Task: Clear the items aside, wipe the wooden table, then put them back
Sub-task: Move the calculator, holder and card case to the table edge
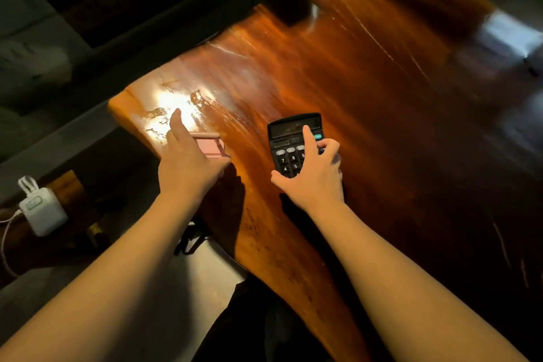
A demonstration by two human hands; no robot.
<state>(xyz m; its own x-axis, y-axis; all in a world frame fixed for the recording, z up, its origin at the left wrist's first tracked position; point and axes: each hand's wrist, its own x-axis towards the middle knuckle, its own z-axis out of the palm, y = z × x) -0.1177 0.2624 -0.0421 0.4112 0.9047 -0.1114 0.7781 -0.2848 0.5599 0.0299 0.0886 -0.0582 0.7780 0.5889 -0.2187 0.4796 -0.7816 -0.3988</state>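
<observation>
both items sit near the near-left end of the wooden table (pixel 367 91), each with a hand on it. whether they are being cleared or put back, i cannot tell; no cloth shows. the left hand (pixel 188 164) covers the pink item (pixel 208 145), fingers hidden, grip unclear. the right hand (pixel 316 176) lies on the calculator (pixel 289 142), fingers spread, forefinger at its display.
</observation>
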